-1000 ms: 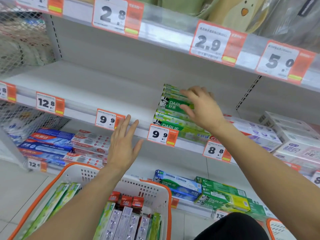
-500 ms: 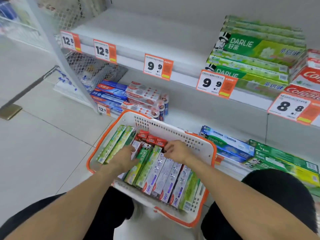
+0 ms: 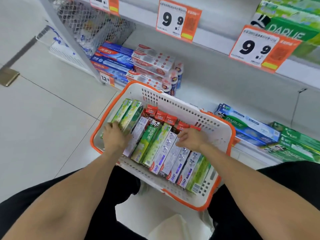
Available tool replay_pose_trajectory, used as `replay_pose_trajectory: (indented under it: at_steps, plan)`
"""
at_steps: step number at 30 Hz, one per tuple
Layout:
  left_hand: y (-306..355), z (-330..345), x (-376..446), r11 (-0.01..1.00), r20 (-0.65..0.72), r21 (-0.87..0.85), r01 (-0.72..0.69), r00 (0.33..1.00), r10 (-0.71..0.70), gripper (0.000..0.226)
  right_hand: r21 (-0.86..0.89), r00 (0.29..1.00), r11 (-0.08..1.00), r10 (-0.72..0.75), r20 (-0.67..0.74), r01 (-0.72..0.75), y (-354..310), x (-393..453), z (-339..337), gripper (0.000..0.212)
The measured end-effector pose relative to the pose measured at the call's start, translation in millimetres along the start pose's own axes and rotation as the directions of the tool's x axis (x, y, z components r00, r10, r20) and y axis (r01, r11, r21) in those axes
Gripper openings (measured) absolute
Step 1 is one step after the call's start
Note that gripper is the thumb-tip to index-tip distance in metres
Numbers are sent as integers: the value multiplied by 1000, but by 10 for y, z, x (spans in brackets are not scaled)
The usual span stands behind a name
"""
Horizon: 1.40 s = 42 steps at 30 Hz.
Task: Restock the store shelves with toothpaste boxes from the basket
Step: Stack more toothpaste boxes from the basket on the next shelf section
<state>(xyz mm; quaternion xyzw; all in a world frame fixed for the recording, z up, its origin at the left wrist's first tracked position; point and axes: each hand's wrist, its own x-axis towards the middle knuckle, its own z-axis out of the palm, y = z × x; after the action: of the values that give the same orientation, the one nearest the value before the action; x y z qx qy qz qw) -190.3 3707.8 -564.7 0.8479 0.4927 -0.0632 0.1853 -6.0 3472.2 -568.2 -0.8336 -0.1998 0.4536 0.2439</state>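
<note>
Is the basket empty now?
No, the basket is packed with toothpaste boxes lying side by side, and both hands, the left hand and right hand, reach into it.

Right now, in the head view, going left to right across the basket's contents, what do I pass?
Two pale green boxes under the left hand → green DARLIE box → white-and-purple 360 boxes, the right hand above them → light green box → the basket wall.
</note>
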Motion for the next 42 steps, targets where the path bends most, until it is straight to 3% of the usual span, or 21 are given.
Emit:
replay_pose_trajectory:
  at_steps: [4, 9, 12, 14, 18, 21, 24, 26, 28, 30, 33, 35, 38, 39, 40, 42]
  plan:
    - [-119, 106, 6, 980, -36, 191, -62, 997, 70, 38, 116, 999, 993, -12, 42, 7, -134, 120, 83, 35]
    - [-87, 137, -194, 960, -49, 165, -228, 970, 238, 31, 221, 995, 975, -53, 89, 32, -273, 152, 162, 36]
    - [22, 33, -201, 986, -14, -93, -142, 990, 141, 28, 268, 992, 963, -49, 120, 15, -347, 144, 218, 36]
    - [94, -2, -239, 971, 38, -226, -84, 995, 94, 37, 312, 988, 950, -30, 150, -19, -383, 139, 255, 37]
    - [-76, 63, -180, 996, 23, -10, -85, 996, 85, 74, 279, 981, 960, -24, 191, -31, -413, 133, 347, 37]
    - [-159, 69, -139, 1000, 196, 26, -6, 981, 0, 47, 262, 982, 965, -35, 186, -15, -395, 137, 406, 38]
    - [-120, 59, -188, 997, 249, -75, 23, 969, -4, 36, 272, 987, 962, -22, 161, -23, -397, 125, 397, 41]
    - [-28, -52, -220, 915, 415, -373, 154, 910, 16, 27, 377, 987, 924, 0, 162, -62, -425, 130, 357, 50]
    - [96, -201, -285, 755, 611, -590, 287, 770, 184, 7, 571, 972, 812, -23, 235, -119, -490, 130, 305, 67]
    - [220, -291, -361, 697, 689, -638, 328, 647, 326, 27, 737, 951, 657, -100, 293, -158, -578, 131, 251, 68]
    - [326, -300, -386, 662, 684, -671, 334, 623, 379, 48, 818, 958, 566, -163, 237, -106, -677, 124, 146, 53]
    - [346, -308, -347, 686, 672, -670, 284, 625, 397, 50, 814, 961, 576, -176, 211, -74, -703, 104, 106, 52]
    - [375, -342, -259, 763, 696, -620, 183, 576, 428, 49, 774, 969, 633, -181, 167, -15, -689, 75, 93, 48]
    - [377, -347, -207, 767, 665, -624, 149, 616, 422, 50, 763, 972, 646, -175, 155, -5, -676, 64, 95, 45]
    - [398, -360, -157, 759, 591, -638, 129, 715, 374, 51, 754, 976, 657, -162, 144, -2, -657, 60, 95, 44]
    - [331, -356, 17, 755, 320, -644, 122, 940, 120, 53, 732, 986, 681, -116, 120, -9, -613, 47, 79, 47]
